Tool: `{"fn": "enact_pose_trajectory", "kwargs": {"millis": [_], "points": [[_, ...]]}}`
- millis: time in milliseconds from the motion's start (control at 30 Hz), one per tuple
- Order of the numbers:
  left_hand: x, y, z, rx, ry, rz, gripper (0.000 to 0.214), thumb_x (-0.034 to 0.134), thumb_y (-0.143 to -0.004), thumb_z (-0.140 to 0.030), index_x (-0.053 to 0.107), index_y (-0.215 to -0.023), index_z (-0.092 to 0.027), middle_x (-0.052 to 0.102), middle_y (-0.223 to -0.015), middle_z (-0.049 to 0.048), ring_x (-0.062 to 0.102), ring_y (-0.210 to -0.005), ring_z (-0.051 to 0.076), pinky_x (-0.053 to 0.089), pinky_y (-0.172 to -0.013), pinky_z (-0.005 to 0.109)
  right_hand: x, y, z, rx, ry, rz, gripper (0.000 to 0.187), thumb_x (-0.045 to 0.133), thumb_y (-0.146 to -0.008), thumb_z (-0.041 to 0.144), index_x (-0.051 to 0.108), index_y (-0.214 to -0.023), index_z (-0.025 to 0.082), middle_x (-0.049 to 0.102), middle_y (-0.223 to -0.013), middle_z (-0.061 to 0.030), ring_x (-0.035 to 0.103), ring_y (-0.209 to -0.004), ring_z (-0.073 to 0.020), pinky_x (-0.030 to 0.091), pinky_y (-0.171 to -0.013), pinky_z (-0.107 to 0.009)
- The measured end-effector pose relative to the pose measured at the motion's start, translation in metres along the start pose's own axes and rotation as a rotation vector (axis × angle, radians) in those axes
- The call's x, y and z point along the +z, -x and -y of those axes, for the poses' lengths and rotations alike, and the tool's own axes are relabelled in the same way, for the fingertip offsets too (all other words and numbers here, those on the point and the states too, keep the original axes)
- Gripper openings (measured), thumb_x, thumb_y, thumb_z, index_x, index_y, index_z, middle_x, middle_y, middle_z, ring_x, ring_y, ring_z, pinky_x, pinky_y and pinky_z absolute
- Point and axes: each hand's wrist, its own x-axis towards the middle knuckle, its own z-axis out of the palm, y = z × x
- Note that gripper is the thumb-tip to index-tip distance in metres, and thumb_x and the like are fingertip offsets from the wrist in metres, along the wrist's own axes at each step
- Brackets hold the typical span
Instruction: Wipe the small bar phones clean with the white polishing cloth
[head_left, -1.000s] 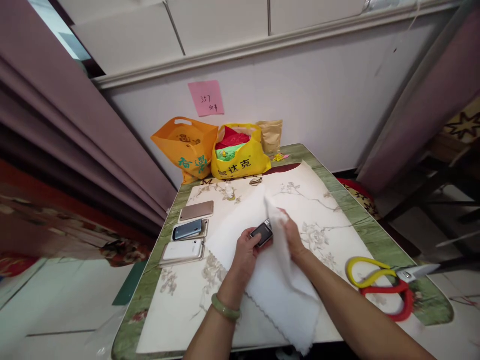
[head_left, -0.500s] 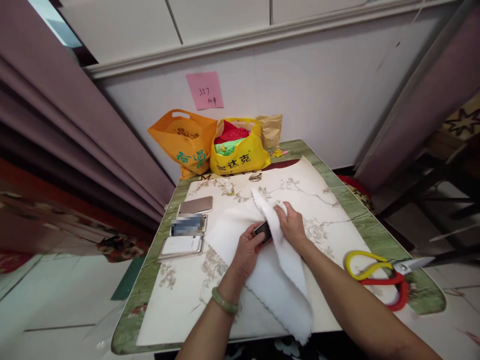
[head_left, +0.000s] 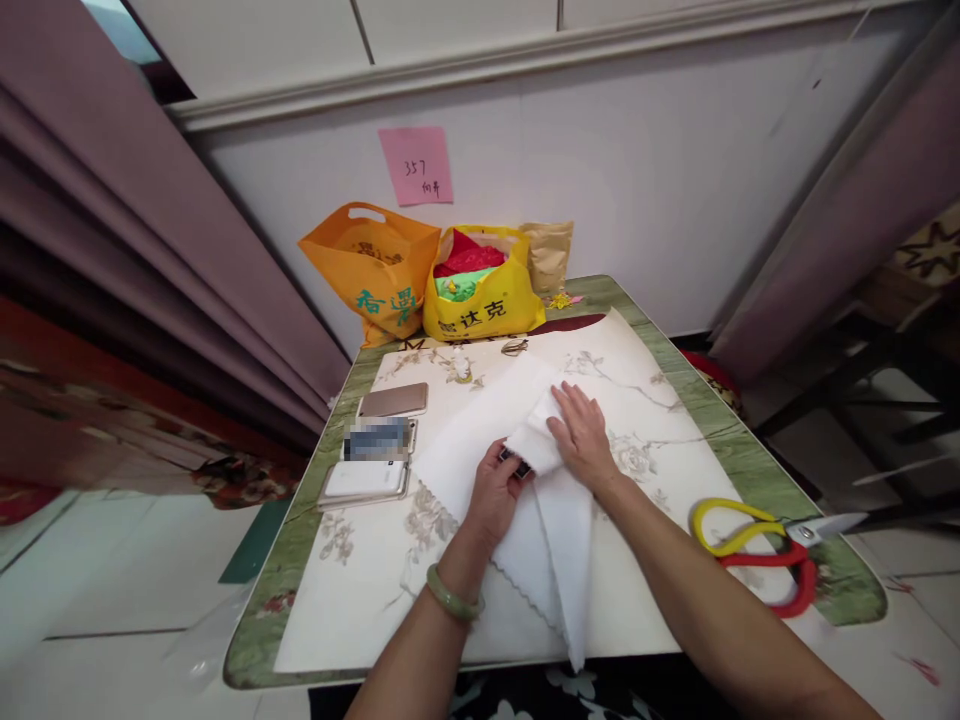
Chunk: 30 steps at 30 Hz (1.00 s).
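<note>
My left hand [head_left: 496,492] is closed on the end of a dark phone-like device [head_left: 516,464], most of which is hidden under cloth. A white cloth [head_left: 480,430] with a wavy edge is spread on the table, and one part of it is folded over the device. On that fold lies my right hand [head_left: 581,435], fingers stretched out and thumb apart, pressing on the cloth. To the left, a gold phone [head_left: 393,400], a phone with a blurred-out surface [head_left: 379,439] and a white phone [head_left: 365,479] lie in a column.
Large scissors [head_left: 784,545] with yellow and red handles lie at the table's right edge. An orange bag [head_left: 375,275], a stuffed yellow bag [head_left: 484,300] and a brown pouch [head_left: 550,255] stand at the back. Glasses [head_left: 514,347] and a small white figure [head_left: 461,367] lie before them.
The cloth flap that my right hand held raised is now laid down over the device. My right hand has gone from pinching the cloth to lying flat on it.
</note>
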Motion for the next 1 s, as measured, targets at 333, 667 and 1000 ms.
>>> {"fn": "enact_pose_trajectory", "kwargs": {"millis": [333, 667, 1000], "points": [[-0.001, 0.000, -0.002, 0.017, 0.014, 0.029, 0.030, 0.076, -0.070, -0.024, 0.062, -0.096, -0.018, 0.067, -0.092, 0.0020, 0.063, -0.084, 0.013, 0.051, -0.083, 0.031, -0.001, 0.015, 0.019, -0.249, 0.116, 0.142, 0.032, 0.060, -0.086, 0.048, 0.067, -0.104, 0.023, 0.068, -0.096, -0.0084, 0.062, -0.092, -0.0228, 0.047, -0.085, -0.034], [0.001, 0.000, -0.002, 0.015, 0.058, 0.036, 0.030, 0.076, -0.069, -0.024, 0.063, -0.094, -0.017, 0.069, -0.102, 0.0076, 0.064, -0.098, 0.022, 0.050, -0.091, 0.044, -0.016, 0.009, 0.031, -0.004, -0.253, 0.101, 0.026, 0.055, -0.088, 0.041, 0.070, -0.089, 0.020, 0.067, -0.080, -0.0050, 0.059, -0.068, -0.0164, 0.048, -0.066, -0.029], [0.005, 0.001, -0.001, 0.025, 0.024, 0.011, 0.034, 0.073, -0.065, -0.015, 0.067, -0.099, -0.019, 0.071, -0.101, 0.0031, 0.064, -0.090, 0.016, 0.049, -0.084, 0.029, -0.001, 0.008, 0.018, 0.009, -0.034, -0.054, 0.048, 0.059, -0.083, 0.053, 0.062, -0.117, 0.019, 0.064, -0.119, -0.0130, 0.057, -0.112, -0.0279, 0.043, -0.098, -0.045]]}}
